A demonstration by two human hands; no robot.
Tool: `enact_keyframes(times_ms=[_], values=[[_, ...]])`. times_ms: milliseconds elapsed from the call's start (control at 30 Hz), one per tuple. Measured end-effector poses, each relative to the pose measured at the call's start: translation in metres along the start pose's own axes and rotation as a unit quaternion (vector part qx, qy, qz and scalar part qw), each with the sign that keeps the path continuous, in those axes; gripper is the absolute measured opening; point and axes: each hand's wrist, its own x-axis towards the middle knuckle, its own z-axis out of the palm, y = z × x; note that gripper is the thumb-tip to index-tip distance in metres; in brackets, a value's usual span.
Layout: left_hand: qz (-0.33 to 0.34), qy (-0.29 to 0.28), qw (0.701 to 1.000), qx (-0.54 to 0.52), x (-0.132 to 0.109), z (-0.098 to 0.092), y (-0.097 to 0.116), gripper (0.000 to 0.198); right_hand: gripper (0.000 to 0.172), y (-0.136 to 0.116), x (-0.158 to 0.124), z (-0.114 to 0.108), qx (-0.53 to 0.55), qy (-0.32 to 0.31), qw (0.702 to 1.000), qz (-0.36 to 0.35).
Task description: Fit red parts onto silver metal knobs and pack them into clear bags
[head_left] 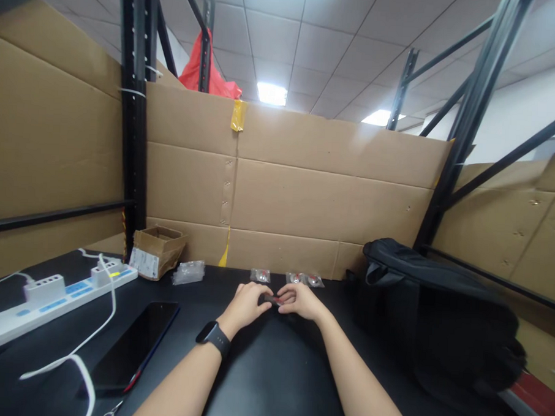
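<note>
Over the middle of the black table, my left hand and my right hand meet at a small dark item with red on it. Both sets of fingers are curled, thumbs towards each other, pinching it from either side. Most of the item is hidden, so its kind does not show. A dark smartwatch is on my left wrist. Just beyond my fingers, along the cardboard wall, lie a clear packet with something red in it and two similar packets to its right.
At left are a white power strip with plugs and cables, a dark tablet or large phone, and scissors-like metal handles. An opened cardboard box and clear plastic bags stand behind. A black bag fills the right side.
</note>
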Motion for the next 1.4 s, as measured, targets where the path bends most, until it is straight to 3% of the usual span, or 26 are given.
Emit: enact_keyframes(times_ms=[167,333,433,567,800,967,1133,1300,1400], values=[[0.002,0.017,1.0,-0.002,0.002,0.006,0.011,0.012,0.057,0.004,-0.009,-0.012,0.046,0.007,0.999,0.003],[0.009,-0.036,0.999,0.005,0.001,0.007,0.015,0.008,0.045,0.005,-0.01,-0.022,-0.007,0.007,1.0,-0.028],[-0.01,-0.063,0.998,0.029,-0.001,0.006,0.016,0.006,0.032,0.003,-0.01,-0.026,-0.059,0.067,0.995,-0.038],[-0.028,-0.045,0.997,0.063,-0.004,0.004,0.021,0.01,0.019,-0.004,-0.011,-0.027,-0.112,0.143,0.981,-0.06],[-0.007,-0.069,0.995,0.069,-0.002,0.006,0.023,0.017,0.018,-0.021,-0.016,-0.027,-0.176,0.209,0.959,-0.077],[-0.02,-0.05,0.996,0.067,-0.001,0.009,0.021,0.021,0.021,-0.029,-0.017,-0.03,-0.108,0.271,0.951,-0.098],[-0.058,-0.044,0.997,0.031,0.0,0.01,0.022,0.032,0.029,-0.031,-0.013,-0.025,0.075,0.284,0.95,-0.107],[-0.083,-0.021,0.996,-0.012,0.002,0.011,0.021,0.037,0.039,-0.033,-0.01,-0.012,0.205,0.315,0.916,-0.138],[-0.102,0.016,0.989,-0.101,0.005,0.012,0.019,0.039,0.05,-0.036,-0.011,-0.006,0.269,0.312,0.899,-0.147]])
